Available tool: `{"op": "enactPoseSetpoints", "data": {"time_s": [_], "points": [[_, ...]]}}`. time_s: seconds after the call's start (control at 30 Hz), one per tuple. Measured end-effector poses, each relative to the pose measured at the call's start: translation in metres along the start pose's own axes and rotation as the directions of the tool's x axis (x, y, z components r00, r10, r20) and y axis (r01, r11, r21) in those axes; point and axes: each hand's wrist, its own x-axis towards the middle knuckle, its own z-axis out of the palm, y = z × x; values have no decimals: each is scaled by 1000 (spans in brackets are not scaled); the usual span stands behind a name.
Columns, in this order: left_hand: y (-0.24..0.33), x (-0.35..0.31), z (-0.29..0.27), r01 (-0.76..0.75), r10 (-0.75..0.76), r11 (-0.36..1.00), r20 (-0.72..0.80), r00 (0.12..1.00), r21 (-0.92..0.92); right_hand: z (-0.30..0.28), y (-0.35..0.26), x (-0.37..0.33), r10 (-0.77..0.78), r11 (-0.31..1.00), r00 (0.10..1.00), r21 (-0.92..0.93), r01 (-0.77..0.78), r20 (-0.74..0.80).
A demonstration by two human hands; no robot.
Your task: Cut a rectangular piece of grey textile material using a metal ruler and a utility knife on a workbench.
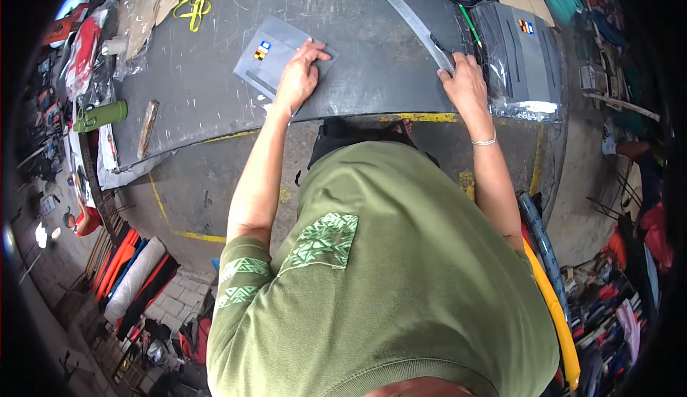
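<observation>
My left hand rests on a grey flat piece with a small multicoloured patch and a dark strip near its near edge. Its fingers are apart and slightly bent, pressing on the piece's right side. Over to the right, my right hand has its fingers closed at the near end of a long metal ruler. A slim dark object lies along the ruler right by the fingertips; its kind is not clear. Beside that hand, a green pencil lies on the dark worktable.
Grey panels under clear plastic lie at the table's right end. Yellow cord sits at the far left. A green bottle and a worn stick lie at the left edge. Fabric rolls stand on the floor behind left.
</observation>
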Motion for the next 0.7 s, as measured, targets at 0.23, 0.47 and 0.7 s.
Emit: {"op": "enactPoseSetpoints", "data": {"time_s": [0.23,0.47,0.7], "points": [[-22,-47,-10,155,-115,979,-271,956,131,-17,-5,14,6,997,989,76,-17,147],[-58,-53,-15,414,-344,832,-243,907,369,-12,-13,-9,-101,995,995,-25,101,3],[-56,-37,-11,17,8,908,-58,998,418,-20,-51,-44,267,929,956,294,-223,-119]]}}
